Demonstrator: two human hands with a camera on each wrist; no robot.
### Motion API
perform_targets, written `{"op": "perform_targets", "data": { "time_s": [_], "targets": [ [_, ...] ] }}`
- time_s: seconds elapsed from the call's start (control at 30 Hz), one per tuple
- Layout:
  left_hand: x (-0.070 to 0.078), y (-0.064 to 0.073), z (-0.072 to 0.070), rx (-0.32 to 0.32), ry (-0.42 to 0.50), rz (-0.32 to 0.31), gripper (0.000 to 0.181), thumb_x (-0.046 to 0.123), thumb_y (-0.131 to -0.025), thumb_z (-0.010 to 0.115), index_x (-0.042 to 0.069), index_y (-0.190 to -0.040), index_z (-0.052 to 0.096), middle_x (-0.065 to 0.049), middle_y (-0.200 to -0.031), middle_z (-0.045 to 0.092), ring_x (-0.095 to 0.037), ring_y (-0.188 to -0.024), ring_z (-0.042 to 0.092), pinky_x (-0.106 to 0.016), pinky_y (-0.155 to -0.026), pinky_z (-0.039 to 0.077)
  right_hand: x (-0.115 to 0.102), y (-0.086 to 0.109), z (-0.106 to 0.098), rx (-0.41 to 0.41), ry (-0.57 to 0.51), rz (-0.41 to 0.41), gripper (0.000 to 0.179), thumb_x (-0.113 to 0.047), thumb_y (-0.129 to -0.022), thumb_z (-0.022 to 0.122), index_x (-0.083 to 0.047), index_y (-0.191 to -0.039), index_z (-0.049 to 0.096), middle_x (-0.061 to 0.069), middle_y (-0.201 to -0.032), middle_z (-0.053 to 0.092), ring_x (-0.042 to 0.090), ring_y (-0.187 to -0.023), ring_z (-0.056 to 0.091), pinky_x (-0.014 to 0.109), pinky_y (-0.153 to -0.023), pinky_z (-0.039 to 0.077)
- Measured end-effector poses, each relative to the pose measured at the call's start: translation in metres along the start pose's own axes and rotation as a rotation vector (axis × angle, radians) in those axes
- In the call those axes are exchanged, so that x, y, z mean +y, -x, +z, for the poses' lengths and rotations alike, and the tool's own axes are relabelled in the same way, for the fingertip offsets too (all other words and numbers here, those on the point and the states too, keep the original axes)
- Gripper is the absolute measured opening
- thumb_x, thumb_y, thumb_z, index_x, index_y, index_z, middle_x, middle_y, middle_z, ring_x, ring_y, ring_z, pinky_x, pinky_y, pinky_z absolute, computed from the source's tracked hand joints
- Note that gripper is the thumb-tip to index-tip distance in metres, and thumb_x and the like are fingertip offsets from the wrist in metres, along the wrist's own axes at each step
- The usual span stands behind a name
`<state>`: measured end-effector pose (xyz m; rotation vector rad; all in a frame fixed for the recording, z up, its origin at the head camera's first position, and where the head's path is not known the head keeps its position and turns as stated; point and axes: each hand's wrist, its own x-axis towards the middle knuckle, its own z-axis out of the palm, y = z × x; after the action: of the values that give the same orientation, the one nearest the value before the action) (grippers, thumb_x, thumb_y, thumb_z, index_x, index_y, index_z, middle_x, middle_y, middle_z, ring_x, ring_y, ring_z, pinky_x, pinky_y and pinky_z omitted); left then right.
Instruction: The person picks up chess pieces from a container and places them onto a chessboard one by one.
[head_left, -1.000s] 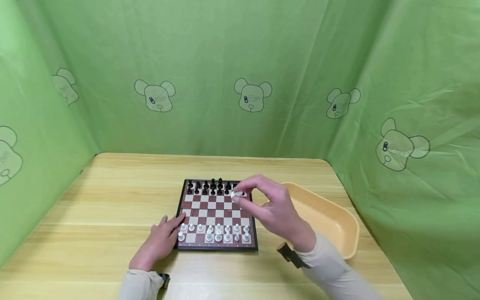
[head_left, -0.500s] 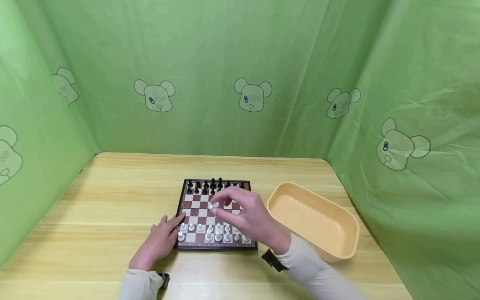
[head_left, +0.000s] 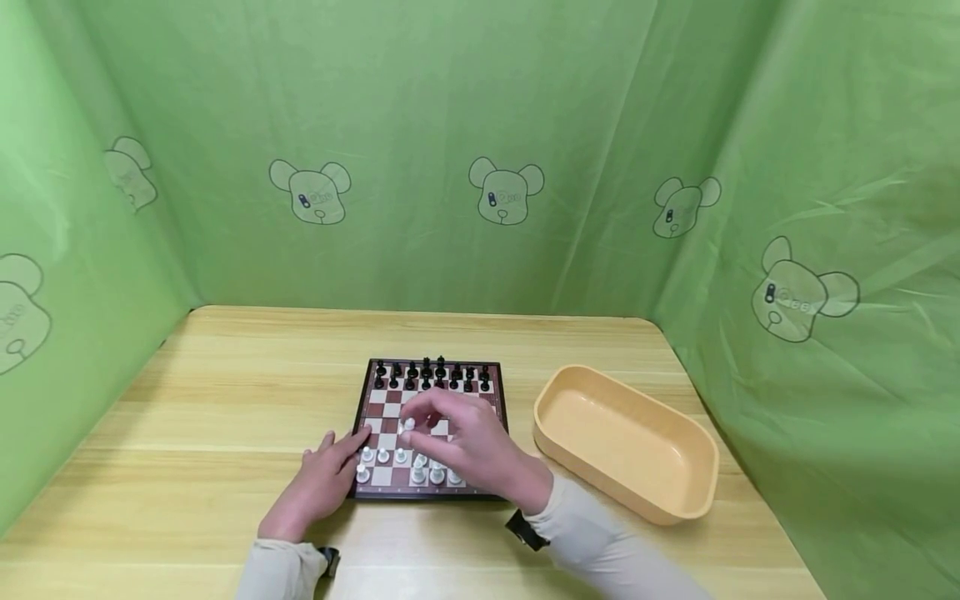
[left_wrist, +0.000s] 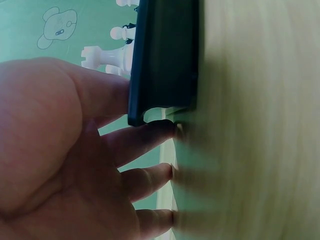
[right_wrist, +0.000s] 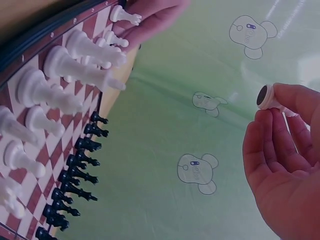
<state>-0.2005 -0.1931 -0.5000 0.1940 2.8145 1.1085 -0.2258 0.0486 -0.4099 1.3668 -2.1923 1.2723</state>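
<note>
A white chess piece [right_wrist: 266, 96] with a dark round base is pinched between the thumb and fingers of my right hand [head_left: 472, 442]. The hand hovers over the left middle of the chessboard [head_left: 381, 477], and the piece is too covered to show its kind. One digit of my left hand [head_left: 318, 483] lies over the board's left edge, while its other fingers touch the table in the left wrist view. White pawns [head_left: 383, 456] stand in a row, with a white rook [head_left: 362, 472] at the near left corner. Bare squares lie right of that rook. Black pieces [head_left: 426, 367] fill the far two rows.
An orange-yellow tray [head_left: 622, 433] stands right of the board on the wooden table [head_left: 247, 375]. Green curtains [head_left: 420, 100] with mouse-face drawings hang behind and on both sides.
My right hand has carried the white chess piece from the far right of the board toward its near left, lower over the squares. My left hand stays at the board's left edge.
</note>
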Motion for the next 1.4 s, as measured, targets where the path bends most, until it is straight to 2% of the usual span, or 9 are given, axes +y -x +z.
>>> {"op": "perform_targets", "data": {
  "time_s": [0.17,0.4,0.6,0.8,0.9,1.2,1.4],
  "targets": [
    [0.000,0.000,0.001,0.000,-0.007,0.004,0.048,0.012,-0.107,0.046,0.007,-0.154,0.048,-0.025,-0.155,0.046,-0.057,-0.149,0.018,-0.077,-0.116,0.006,0.002,0.002,0.006,-0.025,-0.026,0.066,0.021,-0.005,-0.091,0.076,-0.003,-0.111,0.070,0.003,-0.102,0.074,0.010,-0.087,0.067,0.024,-0.077,0.061],
    [0.001,0.000,0.000,0.004,-0.007,0.010,0.048,0.011,-0.107,0.046,0.007,-0.154,0.048,-0.026,-0.154,0.046,-0.058,-0.149,0.018,-0.078,-0.116,0.006,0.008,0.005,0.012,-0.076,-0.015,0.083,0.022,-0.004,-0.093,0.074,-0.003,-0.114,0.068,0.007,-0.106,0.074,0.014,-0.093,0.069,0.020,-0.082,0.060],
    [0.000,0.000,0.000,0.007,-0.010,0.011,0.048,0.012,-0.107,0.046,0.007,-0.154,0.048,-0.025,-0.155,0.046,-0.058,-0.148,0.019,-0.078,-0.115,0.006,0.015,0.005,0.018,-0.155,0.064,0.083,0.017,-0.004,-0.094,0.072,-0.003,-0.111,0.069,0.008,-0.104,0.075,0.013,-0.092,0.071,0.020,-0.082,0.059],
    [0.000,0.000,0.000,0.010,-0.010,0.017,0.048,0.012,-0.107,0.046,0.007,-0.154,0.048,-0.025,-0.155,0.045,-0.058,-0.148,0.019,-0.078,-0.115,0.006,0.019,0.007,0.027,-0.274,0.096,0.191,0.015,-0.005,-0.095,0.072,-0.003,-0.110,0.070,0.006,-0.103,0.075,0.007,-0.091,0.070,0.017,-0.083,0.058],
    [-0.001,0.000,0.000,0.010,-0.011,0.018,0.048,0.011,-0.107,0.046,0.007,-0.154,0.049,-0.025,-0.155,0.045,-0.058,-0.148,0.019,-0.079,-0.115,0.007,0.022,0.008,0.032,-0.320,0.134,0.214,0.015,-0.006,-0.095,0.073,-0.004,-0.111,0.071,0.005,-0.105,0.076,0.006,-0.094,0.070,0.015,-0.085,0.057],
    [0.000,-0.001,-0.001,0.010,-0.013,0.021,0.048,0.010,-0.106,0.046,0.006,-0.154,0.049,-0.026,-0.154,0.046,-0.059,-0.148,0.020,-0.079,-0.115,0.007,0.027,0.012,0.042,-0.412,0.260,0.242,0.016,-0.011,-0.096,0.073,-0.010,-0.111,0.075,0.001,-0.106,0.077,0.005,-0.094,0.069,0.010,-0.083,0.053],
    [0.000,0.000,-0.001,0.005,-0.009,0.020,0.048,0.011,-0.107,0.046,0.006,-0.154,0.048,-0.025,-0.155,0.046,-0.058,-0.148,0.019,-0.079,-0.115,0.006,0.028,0.016,0.049,-0.439,0.352,0.270,0.017,-0.017,-0.094,0.076,-0.015,-0.111,0.076,-0.005,-0.101,0.074,0.003,-0.085,0.059,0.012,-0.074,0.050]
  ]
}}
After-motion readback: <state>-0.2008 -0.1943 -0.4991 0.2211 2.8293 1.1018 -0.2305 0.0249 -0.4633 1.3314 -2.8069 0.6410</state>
